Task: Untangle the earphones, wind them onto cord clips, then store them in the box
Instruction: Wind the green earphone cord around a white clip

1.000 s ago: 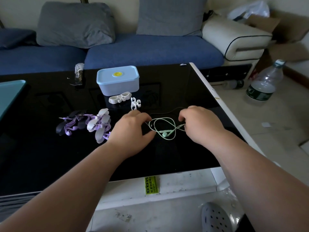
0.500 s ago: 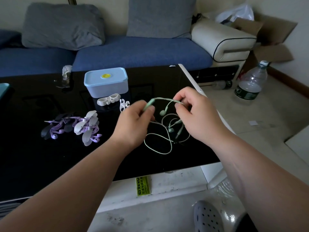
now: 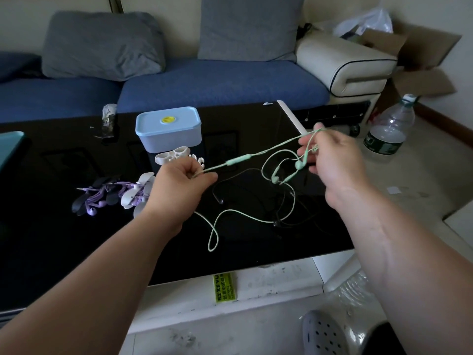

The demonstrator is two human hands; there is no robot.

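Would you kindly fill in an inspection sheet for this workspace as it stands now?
Surface: glossy black table, white edge.
Job's things: green earphones lifted, partly tangled; purple earphones heaped with clips; blue box lidded; white cord clips before it.
Clutter: crumpled wrapper at the back.
Hands: left hand and right hand each pinch the green cord.
Cables: black cord lies loose on the table.
Surroundings: blue sofa, water bottle, cardboard box.

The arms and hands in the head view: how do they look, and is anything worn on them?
Both forearms are bare up to the frame edge, so no sleeves show. The left hand and the right hand have no gloves. I see no watch, bracelet or ring, and no markings on the parts that show. The fingernails look short and plain.
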